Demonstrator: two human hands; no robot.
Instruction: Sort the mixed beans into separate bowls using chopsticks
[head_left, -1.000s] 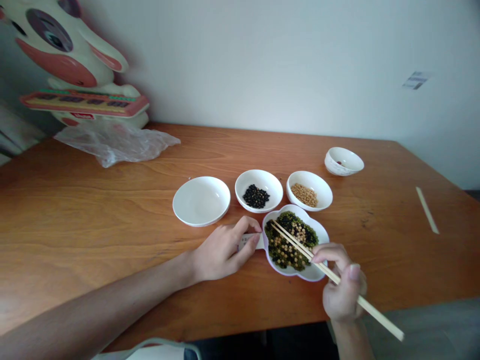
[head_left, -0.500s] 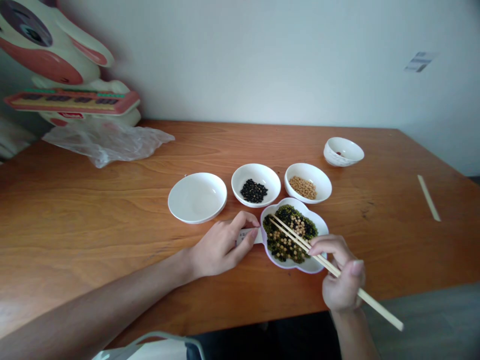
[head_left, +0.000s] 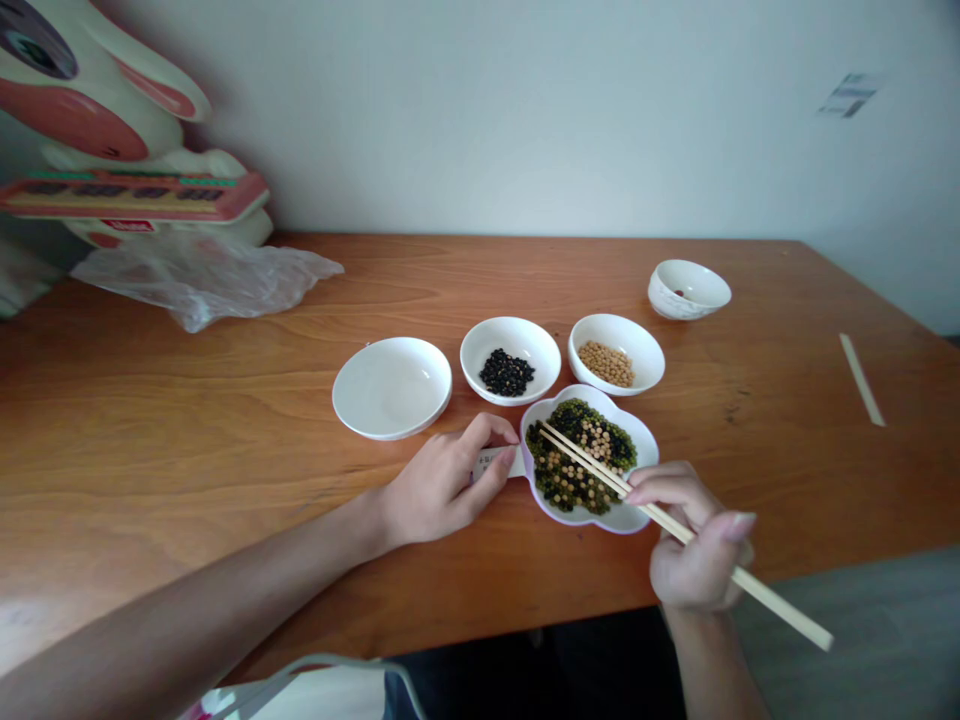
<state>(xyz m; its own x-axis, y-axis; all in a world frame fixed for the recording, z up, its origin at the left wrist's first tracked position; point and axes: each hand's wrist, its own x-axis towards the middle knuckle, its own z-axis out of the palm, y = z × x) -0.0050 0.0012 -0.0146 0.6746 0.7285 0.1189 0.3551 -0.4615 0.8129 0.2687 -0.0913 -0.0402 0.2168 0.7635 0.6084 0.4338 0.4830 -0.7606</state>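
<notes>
A flower-shaped white dish [head_left: 634, 443] of mixed green, black and yellow beans sits near the table's front edge. My right hand [head_left: 694, 550] is closed on a pair of wooden chopsticks [head_left: 600, 469], whose tips rest over the beans. My left hand [head_left: 442, 485] lies on the table left of the dish, fingers curled on a small white paper slip [head_left: 491, 462] beside the rim. Behind the dish stand three white bowls: an empty one [head_left: 391, 386], one with black beans [head_left: 510, 359], one with yellow beans [head_left: 616, 365].
A small white cup [head_left: 688, 288] stands at the back right. A chopstick wrapper [head_left: 862, 379] lies far right on the wooden table [head_left: 187, 400]. A crumpled clear plastic bag [head_left: 202, 280] and a large cartoon figure [head_left: 112, 130] sit at the back left.
The camera has tilted, so everything sits slightly higher in view. My right hand has shifted a little to the right with the chopsticks. My left hand stays on the slip.
</notes>
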